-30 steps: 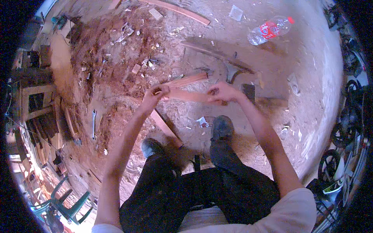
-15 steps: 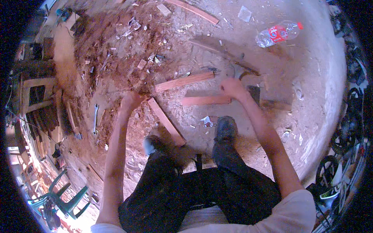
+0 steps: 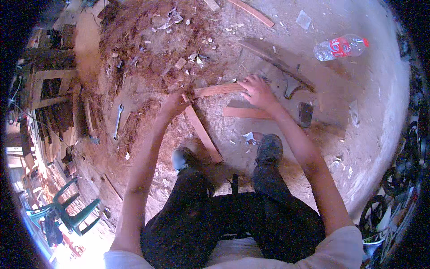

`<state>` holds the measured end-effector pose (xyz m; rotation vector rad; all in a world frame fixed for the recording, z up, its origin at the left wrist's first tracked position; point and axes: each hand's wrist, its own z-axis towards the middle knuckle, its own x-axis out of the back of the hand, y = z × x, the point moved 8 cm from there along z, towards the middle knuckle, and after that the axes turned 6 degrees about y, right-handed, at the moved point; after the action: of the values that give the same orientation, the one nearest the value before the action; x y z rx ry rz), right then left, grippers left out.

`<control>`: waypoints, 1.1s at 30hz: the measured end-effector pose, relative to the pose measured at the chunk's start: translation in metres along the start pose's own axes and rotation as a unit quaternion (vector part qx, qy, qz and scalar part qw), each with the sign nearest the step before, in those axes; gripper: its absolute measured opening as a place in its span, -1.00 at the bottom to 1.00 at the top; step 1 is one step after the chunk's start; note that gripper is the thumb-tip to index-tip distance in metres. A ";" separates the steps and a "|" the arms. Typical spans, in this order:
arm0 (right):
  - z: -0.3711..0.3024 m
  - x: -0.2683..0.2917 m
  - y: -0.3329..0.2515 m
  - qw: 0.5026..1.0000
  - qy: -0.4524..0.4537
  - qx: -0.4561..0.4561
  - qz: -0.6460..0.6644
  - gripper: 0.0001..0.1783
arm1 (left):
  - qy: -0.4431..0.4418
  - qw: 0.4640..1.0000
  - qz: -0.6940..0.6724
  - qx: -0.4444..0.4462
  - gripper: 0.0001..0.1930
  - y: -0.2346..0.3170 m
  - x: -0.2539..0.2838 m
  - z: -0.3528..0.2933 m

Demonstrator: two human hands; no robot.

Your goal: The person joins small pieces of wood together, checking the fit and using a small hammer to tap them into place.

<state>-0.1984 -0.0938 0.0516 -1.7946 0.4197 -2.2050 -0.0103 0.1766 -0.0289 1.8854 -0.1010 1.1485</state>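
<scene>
Presently, the upper wood strip (image 3: 218,89) lies on the dirt floor (image 3: 152,172) between the two hands. The left hand (image 3: 175,104) is at its left end, fingers curled; whether they grip anything cannot be told. The right hand (image 3: 259,91) is over its right end, fingers extended and spread; it appears to touch the wood, but a grip cannot be confirmed.

Surroundings: a slanted wood strip (image 3: 204,133) runs from beside the left hand down toward the feet. A lower wood strip (image 3: 247,112) lies below the right hand, its right end obstructed by the right forearm. The left shoe (image 3: 183,159) is beside the slanted strip; the right shoe (image 3: 269,148) is below the lower one, near a crumpled scrap (image 3: 250,138). A dark plank (image 3: 277,65) lies beyond the right hand, a dark block (image 3: 306,114) to the right of the right forearm. Small debris litters the ground beyond the left hand.

Count: three wood strips near the hands and a further reddish strip (image 3: 253,12) at the top edge; one wrench (image 3: 118,121) at left; one clear bottle (image 3: 341,47) with red label and cap, upper right; two shoes; one green chair (image 3: 69,206), lower left.
</scene>
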 end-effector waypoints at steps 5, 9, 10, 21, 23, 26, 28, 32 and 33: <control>-0.022 0.003 -0.038 0.996 0.007 0.041 0.079 -0.51 | -0.048 0.942 0.319 0.090 -0.46 0.024 0.025 -0.002; -0.049 -0.035 -0.048 0.989 -0.077 0.080 0.093 -0.50 | -0.170 0.955 0.234 0.071 -0.35 0.008 -0.005 -0.012; -0.056 -0.044 -0.045 0.992 -0.074 0.059 0.085 -0.50 | -0.087 0.966 0.233 0.065 -0.34 0.015 -0.002 -0.016; -0.083 0.004 0.019 0.908 -0.312 -0.219 -0.173 -0.57 | -0.029 0.953 0.283 0.106 -0.37 0.032 -0.022 -0.028; -0.082 0.005 0.031 0.928 -0.255 -0.220 -0.161 -0.52 | -0.062 0.959 0.244 0.132 -0.38 0.034 -0.031 -0.028; -0.046 0.007 0.007 0.976 -0.143 -0.166 -0.006 -0.48 | -0.091 0.966 0.194 0.146 -0.38 0.043 -0.034 -0.028; -0.010 0.022 -0.038 0.992 -0.090 -0.020 0.088 -0.47 | -0.122 0.965 0.176 0.151 -0.37 0.043 -0.033 -0.029; -0.011 -0.017 -0.078 0.987 -0.130 0.086 0.041 -0.49 | -0.025 0.997 0.029 0.065 -0.36 0.076 -0.025 -0.028; -0.014 -0.030 -0.080 0.983 -0.157 0.087 0.047 -0.49 | -0.024 0.997 0.024 0.067 -0.36 0.077 -0.023 -0.029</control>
<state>-0.2082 -0.0083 0.0529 -1.9365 0.2294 -1.7942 -0.0795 0.1436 0.0080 2.0384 -0.0980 1.1668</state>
